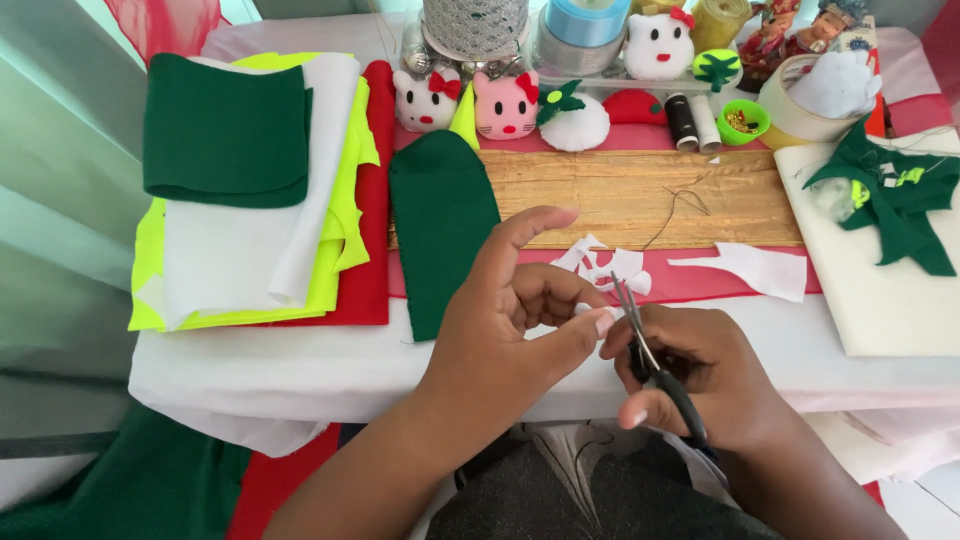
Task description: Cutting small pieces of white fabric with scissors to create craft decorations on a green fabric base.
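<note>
Down at the near edge of the table (300, 370), the person's two hands meet over the lap. The right hand (700, 375) is curled closed around the dark handles of a pair of scissors (650, 360), whose thin blades point up and away, almost shut, with the tips near the left fingertips. The left hand (510, 320) is half closed: its thumb sticks up, its fingers bend inward, and thumb and forefinger pinch a tiny white scrap (600, 318) right beside the blades. The scrap is too small to make out its shape.

Just beyond the hands, on a red cloth (700, 285), lie white felt cuttings (605, 265) and a longer white strip (755, 268). Behind them runs a golden band of fabric (640, 195) with a dark thread (675, 205) lying across it. A green felt piece (440, 225) with a rounded top lies to the left of the band, reaching almost to the left hand. Farther left sits a stack of felt sheets (260, 200): green on top, then white, neon yellow and red.

Along the far edge stand small stuffed cat heads (470, 100) in white and pink, a white pincushion (575, 125), spools of thread (692, 120) and ribbon rolls (585, 25). At right, a white sheet (880, 300) carries green felt pieces (895, 195)
</note>
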